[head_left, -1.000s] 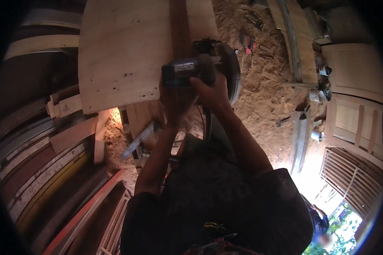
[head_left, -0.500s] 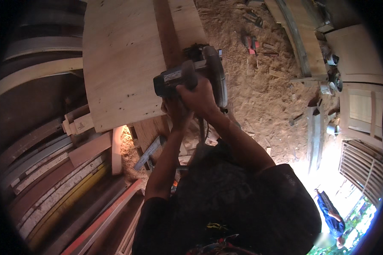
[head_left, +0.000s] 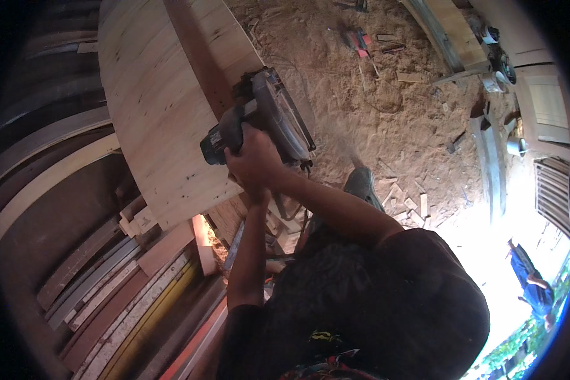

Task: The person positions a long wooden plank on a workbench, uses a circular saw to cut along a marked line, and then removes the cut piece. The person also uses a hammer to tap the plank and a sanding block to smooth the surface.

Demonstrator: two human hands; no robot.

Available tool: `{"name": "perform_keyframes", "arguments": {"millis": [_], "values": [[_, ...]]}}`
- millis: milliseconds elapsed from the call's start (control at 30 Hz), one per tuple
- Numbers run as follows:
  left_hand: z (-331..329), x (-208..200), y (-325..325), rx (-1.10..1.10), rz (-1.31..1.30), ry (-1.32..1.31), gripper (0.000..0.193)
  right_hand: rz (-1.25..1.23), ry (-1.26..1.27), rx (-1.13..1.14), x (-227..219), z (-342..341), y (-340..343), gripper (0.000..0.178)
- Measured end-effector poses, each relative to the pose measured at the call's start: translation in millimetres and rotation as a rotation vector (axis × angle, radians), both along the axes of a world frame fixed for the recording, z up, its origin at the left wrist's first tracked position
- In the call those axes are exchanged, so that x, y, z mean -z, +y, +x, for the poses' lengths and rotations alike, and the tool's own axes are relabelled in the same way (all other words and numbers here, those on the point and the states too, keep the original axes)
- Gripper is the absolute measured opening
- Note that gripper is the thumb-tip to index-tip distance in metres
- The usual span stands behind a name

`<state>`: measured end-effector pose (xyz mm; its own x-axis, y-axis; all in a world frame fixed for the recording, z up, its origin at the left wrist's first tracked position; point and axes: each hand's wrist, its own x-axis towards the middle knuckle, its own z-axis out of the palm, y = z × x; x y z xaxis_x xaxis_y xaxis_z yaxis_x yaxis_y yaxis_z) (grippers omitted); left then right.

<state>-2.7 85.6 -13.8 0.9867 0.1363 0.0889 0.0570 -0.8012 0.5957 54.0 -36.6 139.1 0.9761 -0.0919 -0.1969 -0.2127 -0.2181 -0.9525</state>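
Observation:
A dark circular saw [head_left: 269, 117] with a rounded blade guard rests at the right edge of a large pale plywood sheet [head_left: 152, 114]. My right hand [head_left: 254, 157] is closed around its rear handle. My left hand [head_left: 252, 190] is just below, close against the right one and mostly hidden by it. Its fingers do not show, so what it holds or touches is unclear. A long reddish-brown wooden strip [head_left: 199, 57] lies lengthwise on the sheet, its near end meeting the saw.
Stacked boards [head_left: 133, 297] fill the left side. Sawdust covers the ground [head_left: 335, 82], with red-handled pliers or a similar tool [head_left: 360, 43], a hammer [head_left: 455, 143] and scattered wood offcuts [head_left: 418, 209]. A grey beam [head_left: 487, 158] lies at right. Beyond, a person in blue [head_left: 531, 278] is outside.
The view has turned, and saw, hands and sheet now appear further left. My left hand is more covered by the right. My lower leg now shows beside the saw.

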Motion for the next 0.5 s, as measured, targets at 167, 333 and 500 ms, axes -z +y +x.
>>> {"name": "perform_keyframes", "arguments": {"millis": [167, 333, 500], "values": [[5, 6, 5, 0.014, -0.002, -0.026, 0.091, 0.017, 0.004, -0.035, -4, 7, -5, 0.037], [12, 10, 6, 0.021, -0.015, -0.048, 0.090, 0.040, -0.062, 0.000, 1, 17, -4, 0.037], [18, 15, 8, 0.029, -0.010, -0.059, 0.089, 0.116, 0.011, -0.037, -9, 26, -8, 0.035]]}}
